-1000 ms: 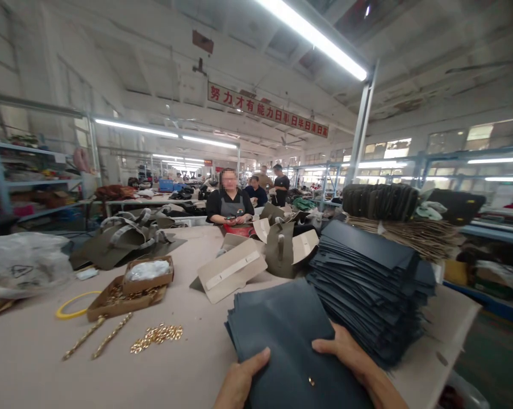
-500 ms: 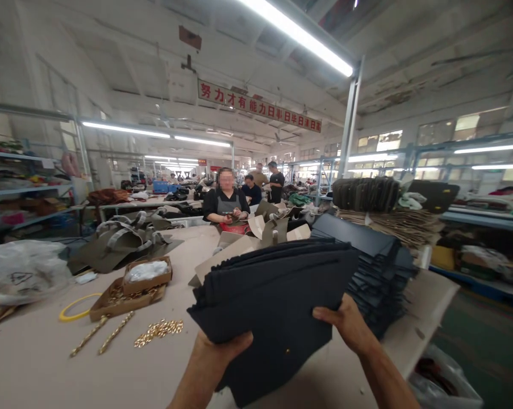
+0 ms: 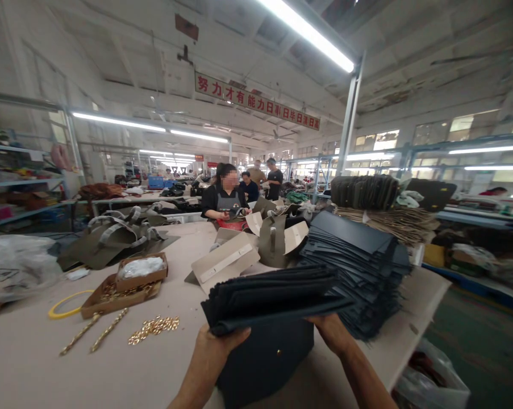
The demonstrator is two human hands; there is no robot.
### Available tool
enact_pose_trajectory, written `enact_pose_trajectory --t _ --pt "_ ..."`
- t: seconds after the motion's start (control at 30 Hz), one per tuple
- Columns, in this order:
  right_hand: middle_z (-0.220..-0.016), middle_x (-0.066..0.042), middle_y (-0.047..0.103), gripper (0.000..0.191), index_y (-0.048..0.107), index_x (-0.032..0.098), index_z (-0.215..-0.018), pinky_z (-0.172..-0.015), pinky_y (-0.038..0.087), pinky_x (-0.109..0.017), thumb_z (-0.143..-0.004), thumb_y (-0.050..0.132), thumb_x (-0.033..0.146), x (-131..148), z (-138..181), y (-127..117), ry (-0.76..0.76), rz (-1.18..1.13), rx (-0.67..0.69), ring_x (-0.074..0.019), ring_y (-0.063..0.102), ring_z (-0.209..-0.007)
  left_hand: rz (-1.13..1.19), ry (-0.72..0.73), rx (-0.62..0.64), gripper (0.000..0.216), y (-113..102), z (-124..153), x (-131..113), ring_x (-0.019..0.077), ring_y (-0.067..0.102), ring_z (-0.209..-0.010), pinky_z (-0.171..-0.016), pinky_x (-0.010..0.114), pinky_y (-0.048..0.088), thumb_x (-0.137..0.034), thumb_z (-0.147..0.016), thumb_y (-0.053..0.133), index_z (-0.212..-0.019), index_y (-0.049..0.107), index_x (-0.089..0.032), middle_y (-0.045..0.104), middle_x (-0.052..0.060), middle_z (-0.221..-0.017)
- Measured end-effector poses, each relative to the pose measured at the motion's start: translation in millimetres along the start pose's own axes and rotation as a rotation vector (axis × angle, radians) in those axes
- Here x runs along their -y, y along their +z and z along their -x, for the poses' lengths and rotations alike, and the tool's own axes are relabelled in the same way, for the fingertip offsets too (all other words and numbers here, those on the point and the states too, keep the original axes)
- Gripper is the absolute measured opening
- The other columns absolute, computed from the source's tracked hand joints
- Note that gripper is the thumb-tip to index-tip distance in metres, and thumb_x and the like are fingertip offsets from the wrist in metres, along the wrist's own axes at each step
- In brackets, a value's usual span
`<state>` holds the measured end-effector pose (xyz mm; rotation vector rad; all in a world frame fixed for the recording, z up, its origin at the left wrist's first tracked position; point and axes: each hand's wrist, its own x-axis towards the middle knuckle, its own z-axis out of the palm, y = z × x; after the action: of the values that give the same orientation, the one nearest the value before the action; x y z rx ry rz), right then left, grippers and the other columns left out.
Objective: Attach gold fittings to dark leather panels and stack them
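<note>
Factory hall: ceiling tube light [image 3: 307,35], red banner [image 3: 256,102], steel column [image 3: 349,122], shelving [image 3: 21,182].

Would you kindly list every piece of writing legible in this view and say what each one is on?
"努力才有能力日…日华日清日高": white characters on the long red banner hung under the ceiling; the middle characters are unclear.
Small red signs deep in the hall: too small to read.
Clear plastic bag marking: blurred.

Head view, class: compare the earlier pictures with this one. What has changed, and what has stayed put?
Both hands, left hand and right hand, lifted the dark bundle off the table and levelled it edge-on. One dark piece hangs below. The tall stack and gold fittings stayed put.
</note>
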<state>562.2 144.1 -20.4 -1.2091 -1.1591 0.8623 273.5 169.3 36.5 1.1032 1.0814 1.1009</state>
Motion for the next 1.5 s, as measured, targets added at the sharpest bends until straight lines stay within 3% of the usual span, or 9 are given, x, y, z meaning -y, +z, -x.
enact_pose_trajectory --t 0.1,0.3,0.5,0.67,0.93,1.13,1.37,1.5 --pt "-0.115 -0.010 0.066 0.055 0.063 0.016 -0.111 -0.097 0.047 -0.046 -0.064 0.080 0.039 14 -6 12 0.015 -0.141 0.023 -0.0300 0.061 -0.106 0.031 -0.014 0.026 0.054 2 -7 4 0.0259 0.068 -0.082 -0.074 0.033 0.055 -0.039 -0.048 0.087 -0.093 0.071 -0.013 0.075 0.007 -0.087" --pt "-0.111 -0.010 0.068 0.061 0.058 0.016 -0.111 -0.088 0.053 -0.041 -0.059 0.084 0.036 10 0 23 0.114 -0.197 0.026 -0.0275 0.064 -0.099 0.121 -0.040 0.083 0.065 0 -5 19 0.0299 0.070 -0.084 -0.077 0.041 0.060 -0.037 -0.051 0.086 -0.105 0.065 -0.009 0.074 0.012 -0.096" --pt "-0.109 -0.011 0.069 0.059 0.061 0.015 -0.108 -0.092 0.051 -0.044 -0.059 0.084 0.038 8 4 18 0.030 -0.186 -0.035 -0.0283 0.064 -0.099 -0.017 0.036 0.019 0.054 -5 -2 21 0.0275 0.070 -0.084 -0.076 0.035 0.060 -0.035 -0.050 0.087 -0.094 0.069 -0.011 0.075 0.009 -0.089" --pt "-0.111 -0.010 0.068 0.052 0.065 0.015 -0.105 -0.098 0.047 -0.044 -0.062 0.082 0.038 10 5 15 -0.077 -0.093 -0.035 -0.0273 0.062 -0.102 -0.126 0.106 -0.050 0.046 -6 -2 18 0.0254 0.069 -0.091 -0.085 0.032 0.058 -0.030 -0.049 0.087 -0.090 0.071 -0.017 0.075 0.005 -0.094" --pt "-0.106 -0.007 0.070 0.052 0.063 0.018 -0.105 -0.090 0.052 -0.041 -0.060 0.084 0.034 -6 6 24 0.021 -0.232 -0.002 -0.0251 0.065 -0.096 -0.144 0.146 -0.053 0.042 -5 -8 22 0.0276 0.070 -0.088 -0.086 0.038 0.058 -0.033 -0.050 0.084 -0.087 0.072 -0.017 0.075 0.007 -0.091" --pt "-0.110 -0.007 0.068 0.062 0.059 0.017 -0.112 -0.095 0.049 -0.041 -0.057 0.085 0.030 -15 8 26 0.039 -0.245 0.091 -0.0260 0.063 -0.103 -0.168 0.180 -0.064 0.044 -8 -14 25 0.0300 0.071 -0.082 -0.075 0.038 0.061 -0.035 -0.047 0.084 -0.084 0.071 -0.015 0.075 0.009 -0.085" --pt "-0.110 -0.010 0.069 0.067 0.060 0.015 -0.111 -0.094 0.050 -0.045 -0.052 0.087 0.031 -10 4 37 0.085 -0.229 0.060 -0.0295 0.063 -0.103 -0.153 0.199 -0.020 0.057 -7 -19 35 0.0275 0.067 -0.098 -0.093 0.037 0.055 -0.041 -0.053 0.083 -0.100 0.065 -0.014 0.073 0.008 -0.103" --pt "-0.108 -0.010 0.069 0.062 0.063 0.015 -0.106 -0.094 0.050 -0.047 -0.052 0.087 0.033 -10 0 41 0.097 -0.223 0.003 -0.0308 0.063 -0.102 -0.118 0.157 0.032 0.052 -6 -23 26 0.0285 0.068 -0.094 -0.091 0.038 0.056 -0.040 -0.051 0.084 -0.093 0.069 -0.015 0.074 0.007 -0.097"
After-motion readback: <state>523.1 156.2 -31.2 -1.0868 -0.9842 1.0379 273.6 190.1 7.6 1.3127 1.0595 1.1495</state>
